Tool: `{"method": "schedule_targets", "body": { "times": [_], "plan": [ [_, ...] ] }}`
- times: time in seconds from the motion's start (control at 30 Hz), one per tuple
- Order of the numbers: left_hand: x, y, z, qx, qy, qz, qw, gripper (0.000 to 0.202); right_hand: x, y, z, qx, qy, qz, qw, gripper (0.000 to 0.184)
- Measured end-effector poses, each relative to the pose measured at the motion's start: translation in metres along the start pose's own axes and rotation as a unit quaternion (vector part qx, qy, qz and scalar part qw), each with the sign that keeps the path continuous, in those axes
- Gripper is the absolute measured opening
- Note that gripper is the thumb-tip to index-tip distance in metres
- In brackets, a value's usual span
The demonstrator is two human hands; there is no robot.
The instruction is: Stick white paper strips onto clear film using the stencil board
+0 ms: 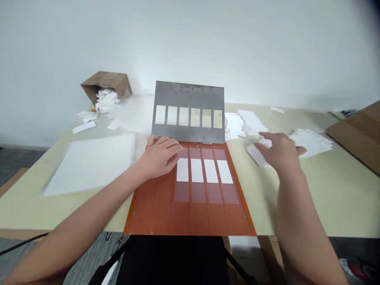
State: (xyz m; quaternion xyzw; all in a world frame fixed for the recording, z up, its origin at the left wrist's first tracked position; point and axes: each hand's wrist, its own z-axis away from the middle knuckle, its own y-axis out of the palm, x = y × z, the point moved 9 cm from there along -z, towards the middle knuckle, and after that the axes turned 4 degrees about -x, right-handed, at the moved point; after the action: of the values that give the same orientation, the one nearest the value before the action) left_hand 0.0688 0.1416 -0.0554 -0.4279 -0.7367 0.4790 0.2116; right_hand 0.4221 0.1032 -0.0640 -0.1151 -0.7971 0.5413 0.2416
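An orange grooved board (190, 213) lies on the table in front of me, with several white paper strips (204, 170) set side by side in its channels. A grey metal plate (189, 95) with a row of rectangular windows stands hinged up at the board's far edge. My left hand (160, 155) rests palm down on the board's upper left part, fingers loosely curled, next to the leftmost strip. My right hand (279, 151) hovers with fingers spread over a loose white strip (255, 154) to the right of the board.
A large white sheet (89, 164) lies at left. A tipped brown paper bag (107, 84) spills white strips at the back left. Piles of white strips (311, 140) sit at right and behind the plate (243, 120). A cardboard box (358, 130) is at far right.
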Motion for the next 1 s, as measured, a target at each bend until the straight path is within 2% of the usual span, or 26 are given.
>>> {"method": "schedule_targets", "body": {
  "times": [0.1,0.17,0.27,0.37,0.47,0.57,0.67,0.83,1.0],
  "plan": [
    [0.003,0.003,0.007,-0.015,0.017,0.030,0.999,0.023,0.057,-0.010,0.016,0.005,-0.137,-0.129,0.982,0.034],
    [0.007,0.004,0.014,-0.022,0.017,0.048,0.998,0.023,0.107,-0.010,0.038,0.070,-0.249,-0.202,0.945,0.029],
    [0.011,0.003,0.021,-0.020,0.008,0.074,0.997,0.022,0.169,-0.005,0.077,0.127,-0.368,-0.218,0.895,0.018],
    [0.006,-0.003,0.023,-0.024,0.012,0.090,0.996,0.017,0.202,0.007,0.108,0.123,-0.434,-0.207,0.868,0.013],
    [-0.004,-0.007,0.024,-0.020,0.015,0.070,0.997,0.014,0.209,0.015,0.123,0.078,-0.459,-0.207,0.861,0.011],
    [-0.011,-0.007,0.028,0.002,0.001,0.048,0.999,0.017,0.206,0.020,0.126,0.068,-0.459,-0.216,0.859,0.014],
    [-0.015,-0.003,0.032,0.035,-0.010,0.047,0.998,0.033,0.204,0.022,0.126,0.073,-0.457,-0.217,0.859,0.020],
    [-0.019,0.008,0.037,0.112,-0.024,0.045,0.992,0.067,0.204,0.030,0.128,0.095,-0.461,-0.204,0.859,0.018],
    [-0.020,0.015,0.039,0.156,-0.055,0.049,0.985,0.079,0.204,0.033,0.129,0.088,-0.466,-0.189,0.860,0.013]
  ]
}}
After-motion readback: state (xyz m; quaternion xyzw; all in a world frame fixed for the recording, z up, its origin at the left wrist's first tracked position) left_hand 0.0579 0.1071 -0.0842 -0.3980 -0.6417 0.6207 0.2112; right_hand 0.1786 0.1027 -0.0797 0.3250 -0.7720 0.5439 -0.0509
